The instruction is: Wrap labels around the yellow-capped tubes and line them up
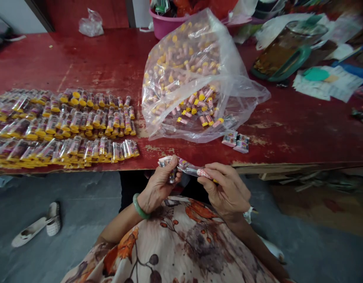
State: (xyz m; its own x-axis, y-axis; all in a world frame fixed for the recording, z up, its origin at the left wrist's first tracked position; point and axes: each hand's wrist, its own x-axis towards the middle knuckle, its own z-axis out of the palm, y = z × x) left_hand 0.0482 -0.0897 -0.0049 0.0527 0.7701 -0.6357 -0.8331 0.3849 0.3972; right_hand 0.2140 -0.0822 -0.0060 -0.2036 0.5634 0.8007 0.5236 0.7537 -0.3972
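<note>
Before the front edge of the red-painted table (275, 137), the left hand (161, 179) pinches a clear plastic sleeve (187, 168); the right hand (228, 188), fingertips closed, grips a small pink-and-white, yellow-capped tube (204, 173) at its right end, 2 long axes roughly in 1 line.

left hand (162, 179) bare, smooth green bangle (136, 203) at the wrist. right hand (228, 192) bare. garment (175, 251): loose, cream base, orange leaf print, thin dark stems, dark and small red-orange berries.
</note>
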